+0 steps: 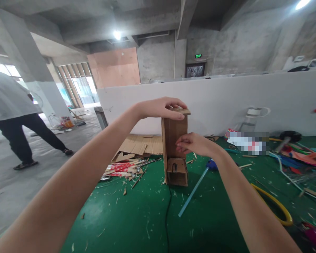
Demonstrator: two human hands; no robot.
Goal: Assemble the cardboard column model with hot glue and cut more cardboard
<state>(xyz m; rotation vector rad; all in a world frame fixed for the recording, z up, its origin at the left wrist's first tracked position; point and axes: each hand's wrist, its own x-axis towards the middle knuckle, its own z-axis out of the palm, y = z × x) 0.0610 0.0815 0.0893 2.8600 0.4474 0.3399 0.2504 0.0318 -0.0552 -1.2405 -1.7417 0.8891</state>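
Note:
A tall, narrow cardboard box (pixel 176 130) with an open front stands upright on the green tabletop (pixel 137 218). At its base is a small cardboard compartment (pixel 177 172) with a dark piece on top. My left hand (pixel 163 108) grips the box's top panel, thumb at the front edge and fingers over the top. In front of the box's inner face is my right hand (pixel 196 143), its fingertips pinched together; whatever they may hold is too small to make out. A black cable (pixel 168 214) runs from the base toward me.
A translucent blue stick (pixel 193 192) with a dark blue end lies to the right. Cardboard sheets (pixel 137 144) and scraps lie left. Farther right are a yellow ring (pixel 285 214), a clear bottle (pixel 249 121) and clutter. A white partition (pixel 213 98) stands behind; a person (pixel 13 116) walks at left.

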